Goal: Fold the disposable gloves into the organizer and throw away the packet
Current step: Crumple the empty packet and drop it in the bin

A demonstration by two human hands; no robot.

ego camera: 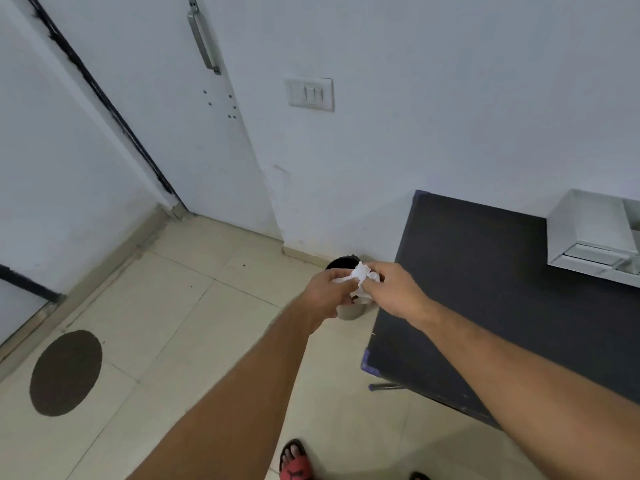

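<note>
A crumpled white packet [360, 274] is pinched between both hands, held in the air over a small waste bin [349, 311] that stands on the floor by the wall. My left hand [327, 292] grips its left side and my right hand [391, 289] its right side. The bin has a dark liner at its rim [341, 263] and is mostly hidden behind my hands. The white organizer [588, 233] with drawers sits at the far right of the dark table [485, 271], partly cut off by the frame edge.
A white door with a metal handle [203, 38] is at the back left, a switch plate [309, 94] on the wall. A round brown mat [65, 372] lies on the tiled floor. My foot in a red sandal [294, 460] shows at the bottom.
</note>
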